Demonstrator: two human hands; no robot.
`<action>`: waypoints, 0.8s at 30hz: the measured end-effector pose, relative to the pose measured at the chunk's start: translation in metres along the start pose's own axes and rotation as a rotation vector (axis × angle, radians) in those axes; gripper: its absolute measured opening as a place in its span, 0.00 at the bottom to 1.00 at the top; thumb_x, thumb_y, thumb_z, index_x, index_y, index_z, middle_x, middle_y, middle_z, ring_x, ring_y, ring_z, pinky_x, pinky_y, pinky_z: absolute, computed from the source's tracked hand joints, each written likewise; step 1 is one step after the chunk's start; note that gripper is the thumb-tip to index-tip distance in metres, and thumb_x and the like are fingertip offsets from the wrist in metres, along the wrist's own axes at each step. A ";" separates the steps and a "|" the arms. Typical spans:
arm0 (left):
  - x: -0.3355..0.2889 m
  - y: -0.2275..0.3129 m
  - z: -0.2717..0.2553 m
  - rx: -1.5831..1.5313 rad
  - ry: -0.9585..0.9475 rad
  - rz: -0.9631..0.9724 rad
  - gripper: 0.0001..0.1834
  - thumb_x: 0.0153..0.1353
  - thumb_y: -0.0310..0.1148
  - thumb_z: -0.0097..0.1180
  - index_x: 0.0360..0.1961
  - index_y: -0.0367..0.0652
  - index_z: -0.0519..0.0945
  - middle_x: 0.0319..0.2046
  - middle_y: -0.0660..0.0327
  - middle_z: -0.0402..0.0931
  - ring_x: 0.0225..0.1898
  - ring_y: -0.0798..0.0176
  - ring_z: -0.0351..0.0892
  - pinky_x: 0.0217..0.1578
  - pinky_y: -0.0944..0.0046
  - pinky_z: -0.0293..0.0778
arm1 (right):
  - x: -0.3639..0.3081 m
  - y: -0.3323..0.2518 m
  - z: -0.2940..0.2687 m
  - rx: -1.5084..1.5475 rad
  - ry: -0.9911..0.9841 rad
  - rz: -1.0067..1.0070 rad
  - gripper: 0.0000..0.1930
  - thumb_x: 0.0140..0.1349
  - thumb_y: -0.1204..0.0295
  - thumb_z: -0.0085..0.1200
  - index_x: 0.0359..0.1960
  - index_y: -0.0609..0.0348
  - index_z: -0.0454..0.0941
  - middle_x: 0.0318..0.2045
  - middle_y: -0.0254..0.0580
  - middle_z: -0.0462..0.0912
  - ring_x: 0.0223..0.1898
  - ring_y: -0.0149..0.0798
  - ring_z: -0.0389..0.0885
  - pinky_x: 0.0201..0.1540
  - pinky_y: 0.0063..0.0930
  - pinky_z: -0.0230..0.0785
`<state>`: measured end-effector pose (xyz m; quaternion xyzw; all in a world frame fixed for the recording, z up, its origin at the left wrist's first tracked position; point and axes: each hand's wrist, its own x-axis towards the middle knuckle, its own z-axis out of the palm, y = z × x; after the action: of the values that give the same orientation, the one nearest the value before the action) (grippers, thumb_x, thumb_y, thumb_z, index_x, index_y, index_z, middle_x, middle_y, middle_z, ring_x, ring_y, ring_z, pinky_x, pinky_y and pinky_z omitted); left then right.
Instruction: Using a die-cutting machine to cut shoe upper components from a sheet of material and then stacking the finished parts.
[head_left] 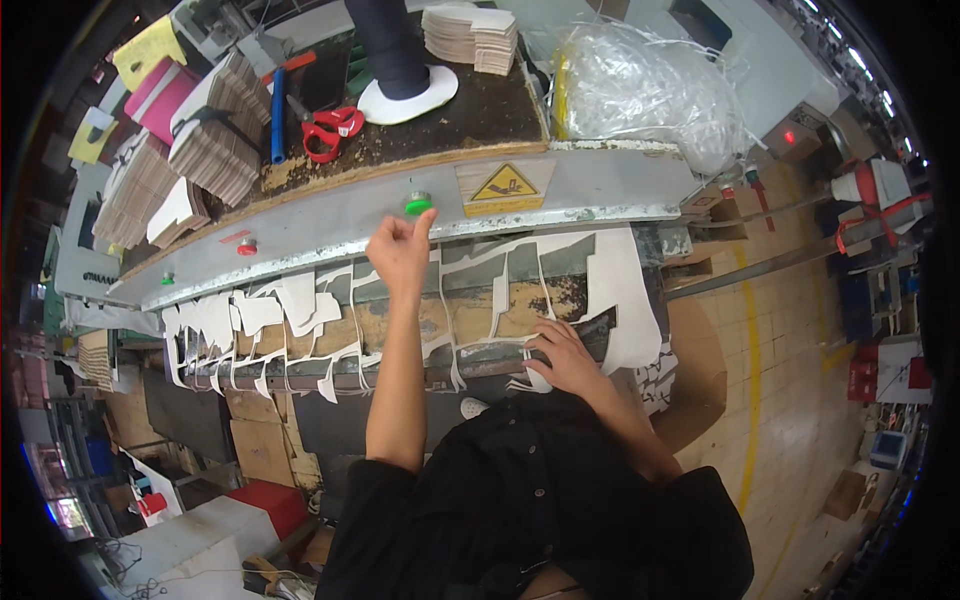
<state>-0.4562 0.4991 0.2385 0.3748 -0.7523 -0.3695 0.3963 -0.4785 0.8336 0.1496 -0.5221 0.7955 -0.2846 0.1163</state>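
Note:
My left hand (399, 250) is raised to the front of the grey machine beam (340, 215). Its fingers are curled in with nothing seen in them, and the thumb reaches up to a green push button (418, 206), apparently touching it. Below the beam lies a white sheet (622, 285) with many shapes cut out, leaving thin strips over a worn brown and grey bed (400, 325). Over the right part of this bed, near its front edge, is my right hand (566, 360), fingers spread and resting by the thin strips. Several loose white cut pieces (297, 300) lie at the left.
On top of the beam stand stacks of cut pieces (222, 140), red-handled scissors (325, 135), a blue rod (278, 115), a dark thread cone (392, 50) and a clear plastic bag (645, 90). A red button (246, 246) and yellow warning sign (505, 187) mark the beam.

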 end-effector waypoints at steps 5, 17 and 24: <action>-0.082 -0.031 -0.021 -0.057 -0.229 0.027 0.21 0.64 0.45 0.74 0.26 0.37 0.85 0.18 0.56 0.80 0.20 0.60 0.76 0.27 0.59 0.74 | -0.016 -0.018 -0.022 -0.027 0.177 0.119 0.23 0.62 0.61 0.72 0.56 0.55 0.82 0.70 0.59 0.69 0.73 0.64 0.66 0.75 0.55 0.60; -0.175 -0.070 -0.097 0.459 -0.616 0.418 0.30 0.58 0.47 0.75 0.55 0.41 0.81 0.49 0.50 0.79 0.56 0.42 0.78 0.62 0.43 0.67 | -0.002 -0.025 -0.026 -0.205 0.032 0.310 0.26 0.54 0.59 0.77 0.51 0.55 0.84 0.49 0.48 0.79 0.59 0.54 0.75 0.65 0.49 0.67; -0.176 -0.068 -0.088 0.433 -0.549 0.360 0.27 0.53 0.46 0.78 0.47 0.44 0.79 0.43 0.53 0.76 0.51 0.44 0.76 0.54 0.45 0.67 | -0.003 -0.020 -0.022 -0.250 0.074 0.325 0.25 0.49 0.64 0.81 0.45 0.57 0.83 0.48 0.48 0.80 0.57 0.54 0.77 0.61 0.48 0.69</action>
<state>-0.2893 0.5971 0.1607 0.1990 -0.9446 -0.2132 0.1507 -0.4722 0.8379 0.1783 -0.3864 0.9022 -0.1799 0.0658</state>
